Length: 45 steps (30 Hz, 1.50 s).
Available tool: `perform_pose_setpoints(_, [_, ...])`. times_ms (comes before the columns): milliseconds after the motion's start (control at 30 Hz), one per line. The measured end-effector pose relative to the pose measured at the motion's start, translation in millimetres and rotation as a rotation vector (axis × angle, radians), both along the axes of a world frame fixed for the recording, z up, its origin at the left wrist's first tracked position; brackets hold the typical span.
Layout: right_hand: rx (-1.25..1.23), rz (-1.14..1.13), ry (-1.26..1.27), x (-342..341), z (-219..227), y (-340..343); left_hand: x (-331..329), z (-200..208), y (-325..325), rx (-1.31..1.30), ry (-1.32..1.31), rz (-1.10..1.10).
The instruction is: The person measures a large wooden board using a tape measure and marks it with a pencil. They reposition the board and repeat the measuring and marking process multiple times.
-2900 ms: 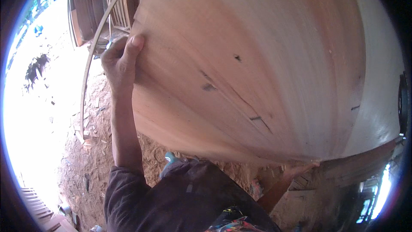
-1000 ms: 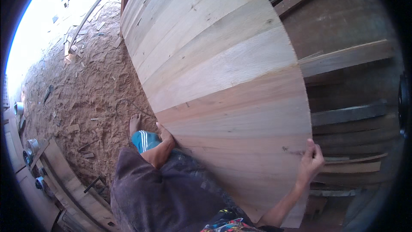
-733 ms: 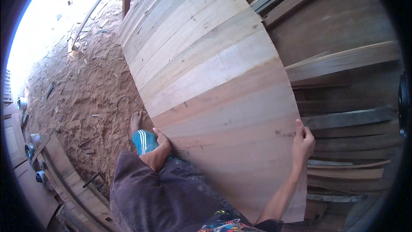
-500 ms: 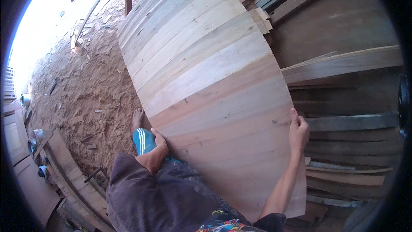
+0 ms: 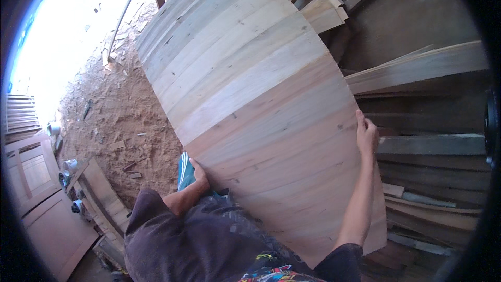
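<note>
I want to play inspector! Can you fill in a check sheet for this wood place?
Surface: reddish dirt ground strewn with wood chips.
Job's things: big glued-up wooden panel, tilted.
Hands: left hand grips the panel's left edge; right hand grips its right edge.
Clutter: stacked planks on the right, wooden door panels lower left, small cans.
Cables: nothing seen.
Surroundings: bright daylight upper left.

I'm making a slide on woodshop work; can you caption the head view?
Both hands, left hand and right hand, grip opposite edges of a large pale glued-plank wooden panel over sawdust-strewn ground.
</note>
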State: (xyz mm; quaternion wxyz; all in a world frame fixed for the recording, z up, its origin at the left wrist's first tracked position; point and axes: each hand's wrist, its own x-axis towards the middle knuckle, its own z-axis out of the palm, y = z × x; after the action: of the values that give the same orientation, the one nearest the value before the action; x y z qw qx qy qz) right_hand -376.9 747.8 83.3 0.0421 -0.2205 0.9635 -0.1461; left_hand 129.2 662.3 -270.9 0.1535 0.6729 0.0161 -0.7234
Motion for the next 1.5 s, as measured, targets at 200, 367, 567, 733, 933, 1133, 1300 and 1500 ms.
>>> perform_pose_setpoints(200, [-0.042, 0.024, 0.064, -3, -68, 30, 64, -10, -15, 0.008, 0.169, -0.096])
perform_pose_setpoints(367, [0.066, 0.039, 0.285, 91, -140, 104, 93, 61, -31, -0.135, 0.213, -0.493])
perform_pose_setpoints(567, [0.057, -0.298, 0.146, 316, -177, 186, 147, 36, -73, -0.264, 0.39, -1.149])
perform_pose_setpoints(733, [-0.244, -0.76, 0.129, 460, -233, 262, 116, 94, -99, -0.002, 0.458, -0.941])
perform_pose_setpoints(933, [-0.22, -1.253, 0.239, 536, -247, 368, 131, 60, -162, 0.029, 0.594, -0.637])
perform_pose_setpoints(1133, [-0.831, -1.878, 0.139, 604, -300, 407, 85, 119, -175, -0.24, 0.444, -0.728])
perform_pose_setpoints(1300, [-1.2, -1.587, 0.084, 572, -331, 366, 86, 110, -185, -0.373, 0.403, -0.837])
perform_pose_setpoints(1500, [-0.879, -1.685, 0.085, 550, -327, 330, 74, 116, -197, -0.136, 0.183, -0.831])
